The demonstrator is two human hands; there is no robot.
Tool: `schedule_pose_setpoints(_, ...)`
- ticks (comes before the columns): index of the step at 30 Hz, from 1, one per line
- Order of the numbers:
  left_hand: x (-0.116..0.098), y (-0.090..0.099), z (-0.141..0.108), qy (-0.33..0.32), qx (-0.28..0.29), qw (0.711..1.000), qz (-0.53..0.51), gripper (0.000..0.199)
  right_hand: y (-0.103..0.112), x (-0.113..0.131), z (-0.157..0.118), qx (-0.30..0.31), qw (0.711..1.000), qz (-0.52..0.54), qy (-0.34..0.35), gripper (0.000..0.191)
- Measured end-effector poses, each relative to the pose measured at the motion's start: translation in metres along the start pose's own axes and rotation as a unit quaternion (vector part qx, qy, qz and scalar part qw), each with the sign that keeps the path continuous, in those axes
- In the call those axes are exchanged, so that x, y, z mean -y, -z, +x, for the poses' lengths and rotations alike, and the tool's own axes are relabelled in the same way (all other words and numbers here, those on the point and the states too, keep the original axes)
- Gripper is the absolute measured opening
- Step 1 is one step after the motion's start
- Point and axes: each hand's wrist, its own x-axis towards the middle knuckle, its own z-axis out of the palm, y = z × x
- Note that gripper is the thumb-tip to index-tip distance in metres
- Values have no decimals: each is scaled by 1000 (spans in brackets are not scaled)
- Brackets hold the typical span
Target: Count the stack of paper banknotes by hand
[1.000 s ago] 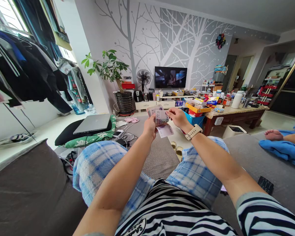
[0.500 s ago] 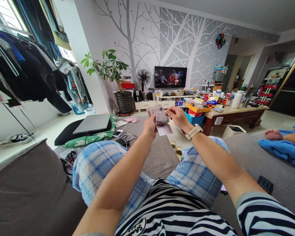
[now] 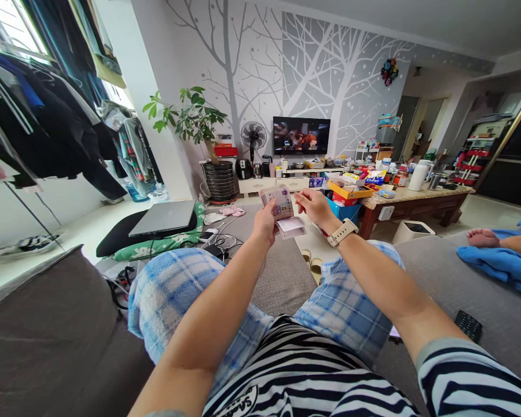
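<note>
A stack of banknotes [image 3: 281, 204] is gripped in my left hand [image 3: 265, 223], with the thumb lying across the near side. A "5" shows on the front note, and the lower notes [image 3: 292, 226] bend forward and down. Just right of the stack, my right hand [image 3: 315, 207] has its thumb and fingertips drawn together. A small gap separates those fingertips from the notes, and I see nothing between them. A beige-strapped watch [image 3: 342, 231] is on my right wrist.
On the left a closed laptop [image 3: 165, 219] lies on cushions, beside cables [image 3: 226, 243]. A cluttered table [image 3: 395, 200] stands ahead right. Slippers [image 3: 315, 266] are on the floor. Another person's foot [image 3: 481, 238] and a black keypad-like object [image 3: 468, 326] are on the sofa at right.
A banknote that my right fingers held at its edge has folded down over the front of the stack. My right fingers have come away from the notes; the left hand keeps its grip.
</note>
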Motion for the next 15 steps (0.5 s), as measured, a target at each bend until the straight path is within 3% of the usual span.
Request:
schedule_pose_setpoints(4, -1, -1, -3, 5, 4, 1000, 10, 28, 0, -5, 2, -23, 998, -63, -20, 32)
schedule_pose_setpoints(15, -1, -5, -7, -1, 19, 1000, -5, 24, -2, -11, 6, -20, 995, -96, -31, 31)
